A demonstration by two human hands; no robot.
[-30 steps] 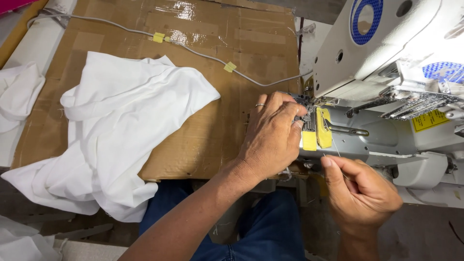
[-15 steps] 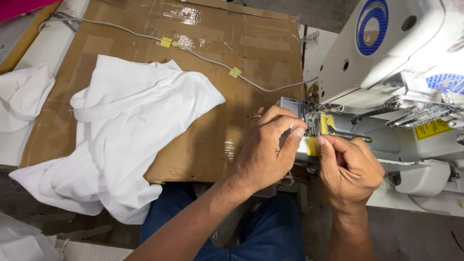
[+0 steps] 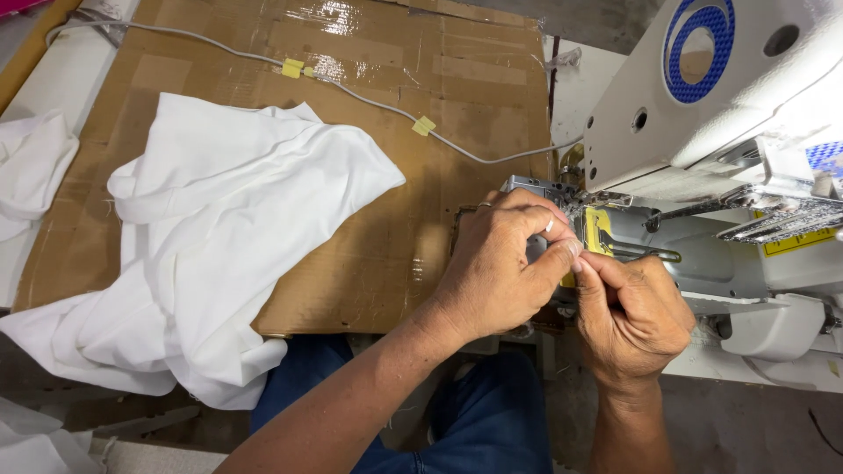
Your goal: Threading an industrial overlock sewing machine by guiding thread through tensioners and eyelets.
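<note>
My left hand and my right hand meet at the left end of a white sewing machine, in front of its grey metal lower arm with a yellow patch. Both hands have thumb and fingertips pinched together, and the tips of the two hands touch. Whatever lies between the fingers is too small to make out. A ring shows on my left hand. A crumpled white cloth lies to the left on a taped brown cardboard sheet, apart from both hands.
A grey cable with yellow tape tabs runs across the cardboard to the machine. More white cloth lies at the far left and bottom left. My blue trousers show below the table edge.
My right hand has risen from below the machine arm to meet my left hand, and both sets of fingertips have closed together. The view has shifted a little to the right.
</note>
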